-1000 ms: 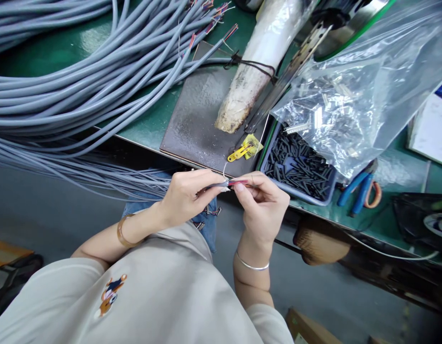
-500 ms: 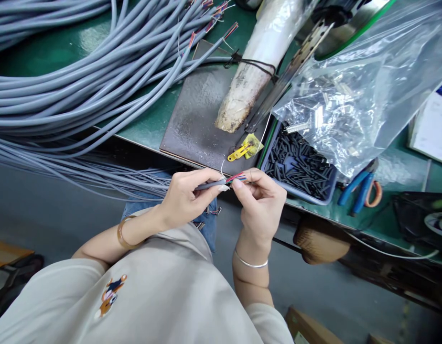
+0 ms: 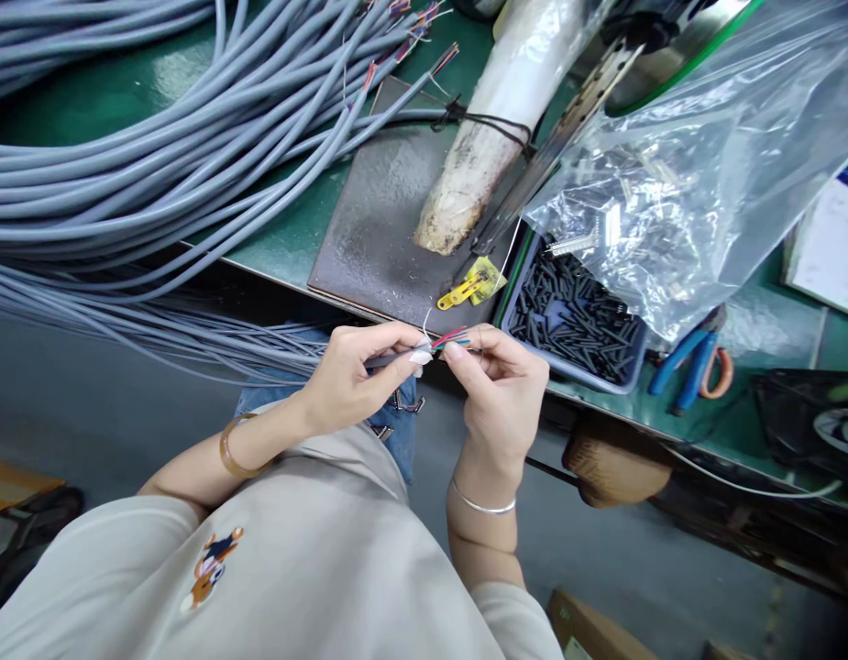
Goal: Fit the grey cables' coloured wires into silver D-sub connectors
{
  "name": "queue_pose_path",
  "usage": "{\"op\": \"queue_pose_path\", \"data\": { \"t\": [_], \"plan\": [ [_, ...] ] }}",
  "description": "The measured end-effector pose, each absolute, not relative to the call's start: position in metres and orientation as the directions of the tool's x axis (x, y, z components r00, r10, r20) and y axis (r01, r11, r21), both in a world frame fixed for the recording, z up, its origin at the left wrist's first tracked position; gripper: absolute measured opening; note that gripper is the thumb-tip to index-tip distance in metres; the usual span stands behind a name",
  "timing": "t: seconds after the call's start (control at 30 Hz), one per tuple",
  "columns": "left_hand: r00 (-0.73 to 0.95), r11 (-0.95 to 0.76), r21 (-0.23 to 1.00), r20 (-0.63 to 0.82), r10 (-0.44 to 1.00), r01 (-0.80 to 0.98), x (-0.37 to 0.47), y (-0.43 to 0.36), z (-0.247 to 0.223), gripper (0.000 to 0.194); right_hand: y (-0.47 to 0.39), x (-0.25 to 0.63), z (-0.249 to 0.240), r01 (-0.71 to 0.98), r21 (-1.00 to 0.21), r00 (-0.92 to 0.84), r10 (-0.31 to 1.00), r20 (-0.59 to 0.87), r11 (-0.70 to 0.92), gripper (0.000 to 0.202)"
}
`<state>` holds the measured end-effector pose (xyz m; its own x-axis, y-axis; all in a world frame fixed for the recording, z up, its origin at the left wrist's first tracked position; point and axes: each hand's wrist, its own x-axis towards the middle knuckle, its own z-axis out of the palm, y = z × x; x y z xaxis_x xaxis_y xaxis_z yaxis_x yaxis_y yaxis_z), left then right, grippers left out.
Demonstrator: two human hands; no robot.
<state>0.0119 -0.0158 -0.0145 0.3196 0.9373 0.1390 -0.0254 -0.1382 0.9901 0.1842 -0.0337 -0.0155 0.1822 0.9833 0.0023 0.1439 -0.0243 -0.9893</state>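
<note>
My left hand (image 3: 358,376) pinches the end of a grey cable (image 3: 386,358) between thumb and fingers, just in front of the table edge. From the cable's end come thin coloured wires (image 3: 451,340), red, blue and green among them, and a thin white strand that curls upward. My right hand (image 3: 499,390) has its thumb and fingertips closed on these wires, close beside the left fingertips. Above the hands, a yellow tool (image 3: 461,291) lies on a dark board (image 3: 368,234), by a crumpled yellow piece.
Bundled grey cables (image 3: 155,197) fill the left. A white wrapped nozzle (image 3: 489,137) and metal bar stand over the board. Right of them are a blue tray (image 3: 611,383) of short black tubes, a clear plastic bag (image 3: 726,183) with metal parts, and blue-handled pliers (image 3: 695,367).
My left thumb and fingertips have shifted slightly along the cable end. The coloured wires look a little more spread. My right hand has hardly moved.
</note>
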Motion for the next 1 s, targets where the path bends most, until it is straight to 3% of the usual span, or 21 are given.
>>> {"op": "queue_pose_path", "data": {
  "t": [0.37, 0.53, 0.67, 0.77, 1.0],
  "plan": [
    [0.346, -0.304, 0.950, 0.261, 0.901, 0.075, 0.009, -0.014, -0.015, 0.016, -0.037, 0.192, -0.007, 0.339, -0.938, 0.136, 0.982, 0.130, 0.077, 0.004],
    [0.354, -0.226, 0.971, 0.186, 0.916, 0.074, 0.013, -0.020, -0.016, 0.019, -0.038, 0.184, -0.013, 0.274, -0.959, 0.163, 0.979, 0.119, 0.071, 0.006],
    [0.234, -0.161, 0.984, 0.140, 0.962, 0.073, 0.017, -0.024, -0.017, 0.016, -0.041, 0.172, -0.017, 0.390, -0.899, 0.227, 0.926, 0.301, 0.197, 0.004],
    [0.224, -0.246, 0.965, 0.221, 0.949, 0.090, 0.017, -0.022, -0.015, 0.012, -0.042, 0.171, -0.017, 0.467, -0.838, 0.205, 0.888, 0.413, 0.282, 0.006],
    [0.301, -0.457, 0.873, 0.395, 0.868, 0.172, 0.015, -0.015, -0.017, 0.011, -0.040, 0.187, -0.015, 0.445, -0.855, 0.121, 0.928, 0.353, 0.267, 0.008]
  ]
}}
